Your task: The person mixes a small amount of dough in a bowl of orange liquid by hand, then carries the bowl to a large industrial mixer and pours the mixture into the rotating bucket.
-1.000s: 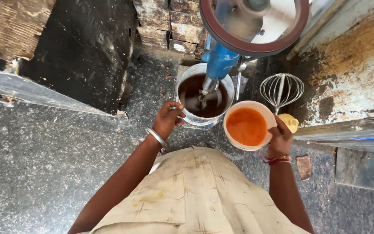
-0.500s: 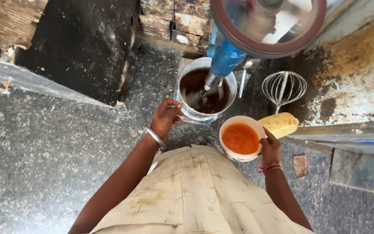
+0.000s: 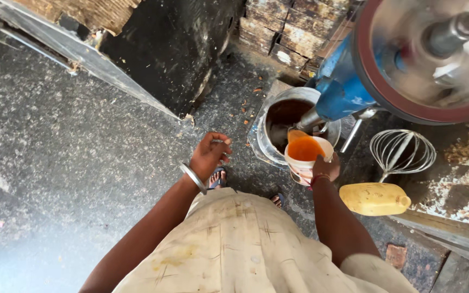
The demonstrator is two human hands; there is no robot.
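The right hand (image 3: pixel 325 167) has its grip closed around the side of a white cup (image 3: pixel 306 160) full of orange liquid (image 3: pixel 305 148), and holds it tipped against the rim of the metal mixing bowl (image 3: pixel 294 127), so the liquid runs at the lip toward the dark mix inside rather than onto the floor. The bowl sits on the speckled floor (image 3: pixel 82 152) directly under the blue mixer head (image 3: pixel 343 92), whose shaft dips into it. The left hand (image 3: pixel 210 156) holds nothing: its fingers are loosely curled, a metal bangle (image 3: pixel 192 177) on the wrist, and it hangs just left of the bowl, apart from it, seemingly out of the way of the pour. A yellow plastic jug (image 3: pixel 374 198) lies on its side just right of the pouring arm, and a wire whisk attachment (image 3: pixel 403 153) rests beyond it, near the machine it fits
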